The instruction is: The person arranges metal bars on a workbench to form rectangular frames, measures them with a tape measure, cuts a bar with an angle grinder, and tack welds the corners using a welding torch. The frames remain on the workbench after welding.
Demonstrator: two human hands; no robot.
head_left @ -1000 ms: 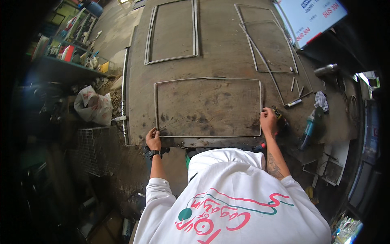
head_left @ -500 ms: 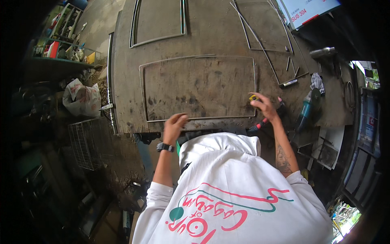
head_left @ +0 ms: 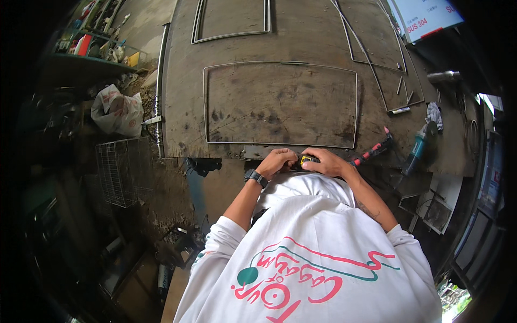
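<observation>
My left hand (head_left: 276, 161) and my right hand (head_left: 325, 162) meet at the near edge of the worn metal worktable (head_left: 183, 97). Between them they grip a small yellow and black tape measure (head_left: 307, 159), its body under my right fingers and my curled left fingers against its left side. A black watch is on my left wrist. Just beyond the hands lies a large rectangular frame of thin metal rod (head_left: 205, 102), flat on the table. My white printed hoodie fills the lower part of the view.
A second rod frame (head_left: 231, 36) lies farther back, and more frames (head_left: 377, 59) at the right. A red and black tool (head_left: 371, 153), an angle grinder (head_left: 417, 148) and a rag (head_left: 433, 114) sit at the right. A white bag (head_left: 116, 110) and a wire basket (head_left: 121, 169) stand on the left.
A second ago my hands were apart on the frame's near corners. They let go, my right hand took up the tape measure, and both hands came together at the table's edge.
</observation>
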